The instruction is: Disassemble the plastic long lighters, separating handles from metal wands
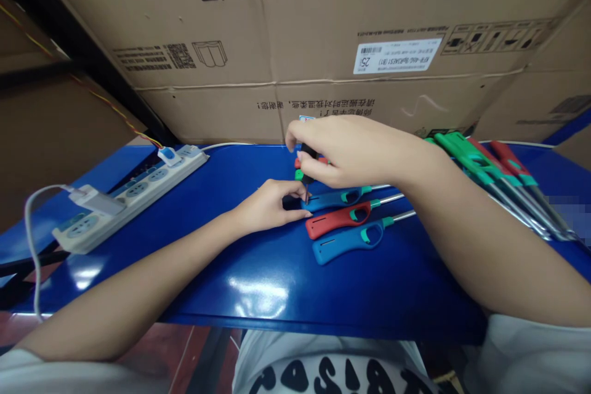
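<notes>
OK, your right hand point(323, 151) has fingers clamped on a screwdriver point(307, 180), tip at the farther blue gas lighter point(336, 198); your left hand point(268, 206) pinches its end.

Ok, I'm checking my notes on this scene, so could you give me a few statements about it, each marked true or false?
1. The right hand holds a screwdriver. True.
2. The left hand hangs below the table. False: its fingers are at the end of the far blue lighter.
3. A red lighter lies between the far blue lighter and the near blue lighter. True.
4. The power strip has nothing plugged in. False: a white plug is in it.
5. Printed cardboard stands behind the table. True.
</notes>
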A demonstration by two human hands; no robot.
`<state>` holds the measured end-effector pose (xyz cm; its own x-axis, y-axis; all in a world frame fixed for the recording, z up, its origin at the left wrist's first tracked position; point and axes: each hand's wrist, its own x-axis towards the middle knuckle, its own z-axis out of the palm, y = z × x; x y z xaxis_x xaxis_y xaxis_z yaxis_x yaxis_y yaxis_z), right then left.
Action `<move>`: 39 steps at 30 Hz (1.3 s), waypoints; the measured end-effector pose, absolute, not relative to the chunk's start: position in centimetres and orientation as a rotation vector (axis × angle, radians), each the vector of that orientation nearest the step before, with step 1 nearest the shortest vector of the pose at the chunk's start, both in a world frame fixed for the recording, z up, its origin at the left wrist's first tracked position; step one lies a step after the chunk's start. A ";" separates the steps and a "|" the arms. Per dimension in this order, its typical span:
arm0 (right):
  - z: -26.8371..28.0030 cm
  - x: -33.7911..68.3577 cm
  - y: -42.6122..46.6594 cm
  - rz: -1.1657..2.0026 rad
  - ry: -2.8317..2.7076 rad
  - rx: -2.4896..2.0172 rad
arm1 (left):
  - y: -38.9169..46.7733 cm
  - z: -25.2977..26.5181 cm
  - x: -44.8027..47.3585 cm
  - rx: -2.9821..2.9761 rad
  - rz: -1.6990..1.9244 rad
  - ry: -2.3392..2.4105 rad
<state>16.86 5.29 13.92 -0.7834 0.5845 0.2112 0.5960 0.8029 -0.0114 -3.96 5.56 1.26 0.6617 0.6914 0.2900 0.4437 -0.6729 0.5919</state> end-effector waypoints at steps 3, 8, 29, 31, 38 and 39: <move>13.9 16.8 5.3 -0.053 -2.779 -0.930 | 5.6 1.2 -3.9 2.399 0.709 0.873; 13.8 16.7 5.3 -0.084 -2.785 -0.870 | 5.6 1.1 -4.0 2.396 0.697 0.878; 14.7 20.4 4.4 0.118 -2.230 -1.098 | 5.5 2.1 -3.8 2.267 0.609 0.902; 14.0 22.0 4.1 0.136 -2.050 -1.206 | 5.6 2.3 -3.8 2.286 0.591 0.878; 8.6 27.0 3.5 0.332 -2.187 -1.314 | 6.3 3.0 -3.6 2.425 0.559 0.762; 7.7 27.4 3.4 0.325 -2.289 -1.234 | 6.4 3.3 -3.5 2.481 0.526 0.749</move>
<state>27.37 3.39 7.72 -0.4533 0.8296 0.3260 0.7061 0.5574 -0.4366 -3.54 6.43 3.31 0.7749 0.5941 0.2157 0.4041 -0.7282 0.5536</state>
